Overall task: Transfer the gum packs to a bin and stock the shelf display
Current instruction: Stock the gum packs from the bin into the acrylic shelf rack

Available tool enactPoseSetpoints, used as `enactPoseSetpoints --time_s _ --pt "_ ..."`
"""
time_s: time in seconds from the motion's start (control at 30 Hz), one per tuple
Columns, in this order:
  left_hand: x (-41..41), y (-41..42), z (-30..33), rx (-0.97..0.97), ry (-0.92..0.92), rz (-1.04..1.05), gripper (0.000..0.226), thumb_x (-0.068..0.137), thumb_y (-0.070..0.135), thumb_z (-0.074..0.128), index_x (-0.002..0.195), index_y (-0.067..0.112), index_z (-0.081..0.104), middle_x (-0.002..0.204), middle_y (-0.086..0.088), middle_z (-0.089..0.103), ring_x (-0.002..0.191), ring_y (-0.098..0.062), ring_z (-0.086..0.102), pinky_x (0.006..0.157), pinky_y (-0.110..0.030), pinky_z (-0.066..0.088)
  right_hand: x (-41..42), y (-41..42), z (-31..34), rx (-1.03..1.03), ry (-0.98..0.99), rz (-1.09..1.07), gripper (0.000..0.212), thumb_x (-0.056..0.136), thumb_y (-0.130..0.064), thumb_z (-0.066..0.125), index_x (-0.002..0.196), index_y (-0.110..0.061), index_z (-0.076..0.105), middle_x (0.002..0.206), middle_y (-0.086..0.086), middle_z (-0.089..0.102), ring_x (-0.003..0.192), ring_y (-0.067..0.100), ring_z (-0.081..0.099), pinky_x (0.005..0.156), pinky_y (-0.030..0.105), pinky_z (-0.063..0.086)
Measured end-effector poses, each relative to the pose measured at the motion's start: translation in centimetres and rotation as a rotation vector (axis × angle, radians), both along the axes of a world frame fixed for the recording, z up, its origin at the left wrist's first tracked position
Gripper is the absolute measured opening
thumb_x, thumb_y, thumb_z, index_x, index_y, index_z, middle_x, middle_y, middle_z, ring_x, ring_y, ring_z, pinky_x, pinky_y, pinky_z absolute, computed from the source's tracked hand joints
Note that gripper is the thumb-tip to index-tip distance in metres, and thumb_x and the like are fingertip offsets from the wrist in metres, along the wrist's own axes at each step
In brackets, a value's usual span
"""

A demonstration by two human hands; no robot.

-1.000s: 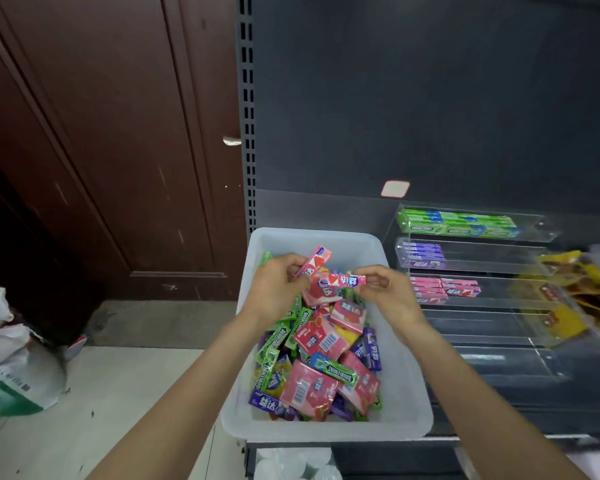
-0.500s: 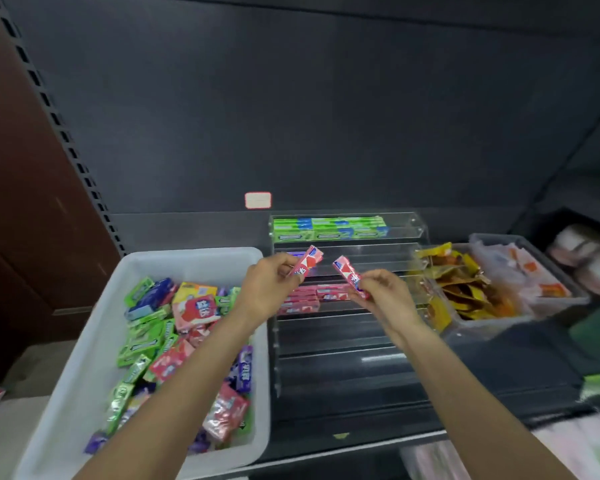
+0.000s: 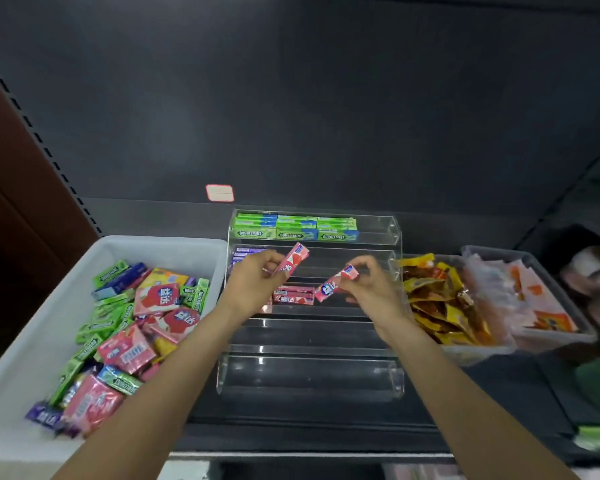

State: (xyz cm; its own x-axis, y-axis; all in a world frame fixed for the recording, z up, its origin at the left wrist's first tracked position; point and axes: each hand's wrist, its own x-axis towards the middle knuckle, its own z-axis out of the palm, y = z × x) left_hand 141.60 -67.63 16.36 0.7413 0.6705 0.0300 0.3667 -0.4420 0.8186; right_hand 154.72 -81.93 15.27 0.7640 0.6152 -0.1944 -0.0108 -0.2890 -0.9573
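Note:
My left hand (image 3: 257, 284) grips a pink gum pack (image 3: 291, 258), tilted up to the right, over the clear tiered display (image 3: 309, 372). My right hand (image 3: 371, 289) pinches a second pink gum pack (image 3: 335, 284) by its right end above the third tier. That tier holds pink packs (image 3: 293, 295). The top tier carries green packs (image 3: 295, 228), and the second tier has purple packs (image 3: 245, 254) at its left end. The lower tiers hold nothing. To the left, the white bin (image 3: 32, 348) holds several mixed green, pink and purple gum packs.
Right of the display stands a clear bin of yellow snack packets (image 3: 440, 303), then a grey bin of pale packets (image 3: 530, 296). A dark shelf back panel (image 3: 291, 98) with a small white label (image 3: 219, 193) rises behind. A brown door is at far left.
The view has swung right from the bin to the display. Both hands carried their pink packs from above the bin to over the display tiers, and the right pack has lowered toward the third tier.

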Motion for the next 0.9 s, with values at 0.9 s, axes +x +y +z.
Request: enactPoseSetpoints --time_s 0.9 --pt "-2.8 1.1 -0.7 -0.084 0.045 0.059 0.023 0.085 0.016 0.067 0.106 0.013 0.06 0.096 -0.009 0.067 0.088 -0.023 0.067 0.08 -0.034 0.054 -1.9 4.8 -5.2 -0.429 -0.733 0.186 0.007 0.083 -0.013 0.07 0.089 -0.01 0.071 0.099 0.005 0.062 0.081 0.015 0.063 0.071 0.019 0.048"
